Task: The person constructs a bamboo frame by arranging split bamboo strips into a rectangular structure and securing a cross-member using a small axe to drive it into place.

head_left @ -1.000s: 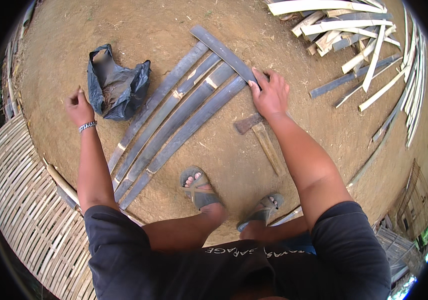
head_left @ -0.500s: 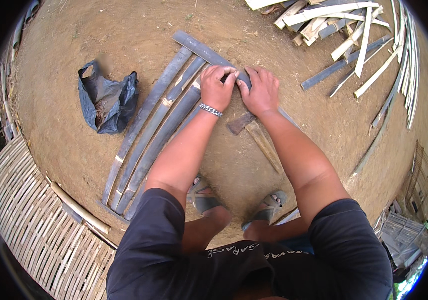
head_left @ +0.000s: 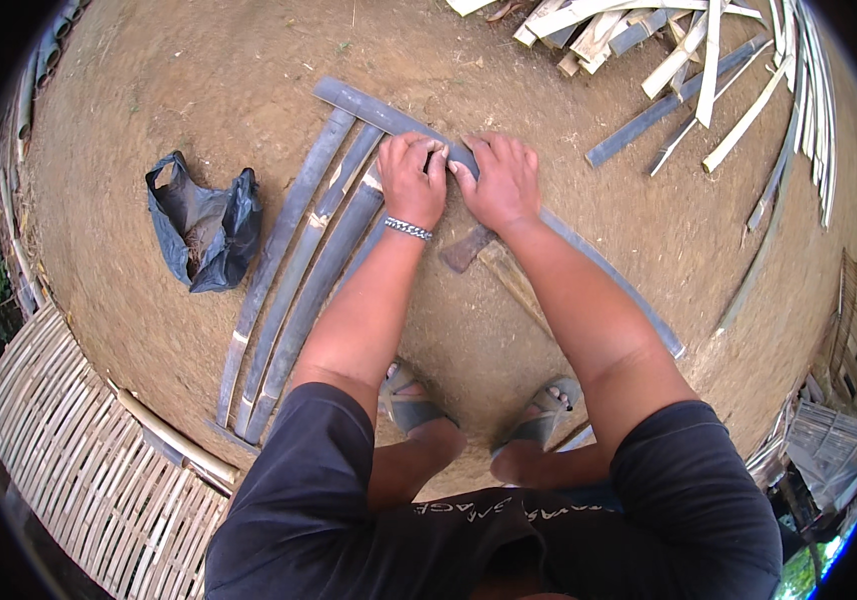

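Note:
A long grey-dark bamboo strip lies slantwise on the ground, its far-left end past my hands and its other end coming out by my right forearm. My left hand, with a chain bracelet at its wrist, is closed on the strip's middle. Just to its right, my right hand grips the same strip, its fingers curled over the far edge. Several bamboo slats run from under the strip toward me on the left. Between my forearms an axe lies on the soil, its wooden handle partly hidden by my right arm.
A black plastic bag sits left of the slats. Split bamboo pieces are heaped at the far right, beside long pale strips. A slatted bamboo panel is at the lower left. My sandalled feet stand behind the axe.
The view has shifted slightly, so the ground things sit a little differently. Both hands stay on the bamboo strip, and more of its right end shows beside my right forearm.

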`<control>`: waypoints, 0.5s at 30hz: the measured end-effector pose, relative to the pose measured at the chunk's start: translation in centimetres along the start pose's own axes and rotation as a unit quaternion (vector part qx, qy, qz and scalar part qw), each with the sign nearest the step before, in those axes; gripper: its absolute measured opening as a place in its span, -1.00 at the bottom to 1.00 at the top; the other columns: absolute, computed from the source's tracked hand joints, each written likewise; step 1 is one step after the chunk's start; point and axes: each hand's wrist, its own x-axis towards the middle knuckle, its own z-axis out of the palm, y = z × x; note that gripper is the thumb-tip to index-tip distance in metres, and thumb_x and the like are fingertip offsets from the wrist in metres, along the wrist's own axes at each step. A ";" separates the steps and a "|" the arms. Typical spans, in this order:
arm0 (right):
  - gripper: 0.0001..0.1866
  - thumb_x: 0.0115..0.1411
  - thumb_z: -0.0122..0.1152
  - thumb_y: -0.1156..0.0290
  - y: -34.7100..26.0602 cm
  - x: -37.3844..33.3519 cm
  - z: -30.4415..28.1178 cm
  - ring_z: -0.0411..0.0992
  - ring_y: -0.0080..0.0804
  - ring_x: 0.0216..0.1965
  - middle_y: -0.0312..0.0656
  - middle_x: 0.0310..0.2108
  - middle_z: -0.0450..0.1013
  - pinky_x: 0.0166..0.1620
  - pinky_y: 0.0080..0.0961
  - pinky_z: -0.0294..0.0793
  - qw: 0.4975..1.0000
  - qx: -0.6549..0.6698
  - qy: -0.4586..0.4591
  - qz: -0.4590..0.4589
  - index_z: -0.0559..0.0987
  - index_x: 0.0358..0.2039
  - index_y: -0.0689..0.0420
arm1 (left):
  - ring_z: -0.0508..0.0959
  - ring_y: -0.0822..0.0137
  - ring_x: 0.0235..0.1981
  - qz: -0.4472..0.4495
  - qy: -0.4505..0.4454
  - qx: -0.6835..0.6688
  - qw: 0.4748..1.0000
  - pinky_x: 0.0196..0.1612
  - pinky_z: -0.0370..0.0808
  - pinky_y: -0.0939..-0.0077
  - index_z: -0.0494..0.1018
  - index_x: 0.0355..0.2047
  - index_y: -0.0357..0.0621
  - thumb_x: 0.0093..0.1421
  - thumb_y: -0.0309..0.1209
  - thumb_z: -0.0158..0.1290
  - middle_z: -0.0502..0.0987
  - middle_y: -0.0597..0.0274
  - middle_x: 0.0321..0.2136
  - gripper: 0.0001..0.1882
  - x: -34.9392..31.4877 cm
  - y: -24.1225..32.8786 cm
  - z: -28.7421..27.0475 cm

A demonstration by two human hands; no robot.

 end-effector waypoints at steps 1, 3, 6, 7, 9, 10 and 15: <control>-0.49 0.26 0.24 0.04 0.1 -0.1 0.1 0.27 -0.24 0.27 -0.22 0.14 0.43 0.32 -0.13 0.08 1.000 0.004 0.006 -0.005 0.56 0.15 0.01 | 0.49 0.03 -0.11 0.002 0.000 -0.002 1.000 0.03 0.42 0.15 0.59 -0.32 -0.18 0.08 -0.54 0.28 0.56 0.13 -0.25 -0.86 0.0 0.0 0.0; -0.49 0.26 0.24 0.05 0.1 0.0 0.2 0.27 -0.23 0.27 -0.22 0.14 0.43 0.32 -0.14 0.08 1.000 0.004 0.000 0.000 0.56 0.14 0.01 | 0.49 0.02 -0.12 0.004 -0.003 -0.005 1.000 0.03 0.42 0.15 0.59 -0.34 -0.17 0.08 -0.55 0.28 0.56 0.12 -0.26 -0.87 0.0 -0.1 0.1; -0.50 0.26 0.25 0.06 0.2 0.0 0.2 0.27 -0.23 0.27 -0.22 0.15 0.43 0.33 -0.14 0.07 1.000 0.007 0.000 0.002 0.57 0.14 0.00 | 0.49 0.03 -0.13 0.013 0.000 -0.003 1.000 0.02 0.42 0.16 0.60 -0.37 -0.16 0.08 -0.54 0.29 0.56 0.13 -0.27 -0.89 0.0 -0.2 0.2; -0.50 0.25 0.25 0.07 0.2 0.0 0.2 0.27 -0.24 0.27 -0.22 0.15 0.43 0.34 -0.14 0.07 1.000 0.008 0.001 0.002 0.57 0.14 0.00 | 0.49 0.04 -0.13 0.017 0.002 -0.002 1.000 0.02 0.42 0.16 0.60 -0.38 -0.16 0.08 -0.53 0.29 0.56 0.13 -0.27 -0.90 -0.1 -0.2 0.2; -0.50 0.26 0.25 0.07 0.0 0.0 0.1 0.27 -0.24 0.27 -0.22 0.15 0.43 0.35 -0.14 0.06 1.000 0.008 0.000 0.002 0.56 0.15 0.01 | 0.50 0.08 -0.09 0.013 0.006 0.008 1.000 0.05 0.40 0.16 0.61 -0.38 -0.11 0.07 -0.49 0.30 0.57 0.21 -0.26 -0.89 -0.2 -0.5 0.4; -0.50 0.26 0.25 0.08 -0.1 0.0 0.1 0.26 -0.24 0.27 -0.22 0.15 0.42 0.35 -0.14 0.05 1.000 0.008 -0.001 0.003 0.56 0.16 0.01 | 0.50 0.11 -0.07 0.010 0.008 0.014 1.000 0.06 0.39 0.17 0.62 -0.38 -0.09 0.06 -0.46 0.31 0.57 0.24 -0.25 -0.89 -0.3 -0.6 0.5; -0.47 0.22 0.28 0.10 0.1 0.0 -0.1 0.26 -0.22 0.27 -0.20 0.14 0.42 0.37 -0.11 0.03 1.000 0.024 0.009 -0.005 0.55 0.16 0.03 | 0.51 0.12 -0.05 0.015 0.015 0.039 0.999 0.08 0.39 0.16 0.62 -0.38 -0.06 0.05 -0.46 0.31 0.59 0.26 -0.25 -0.88 -0.4 -0.4 0.8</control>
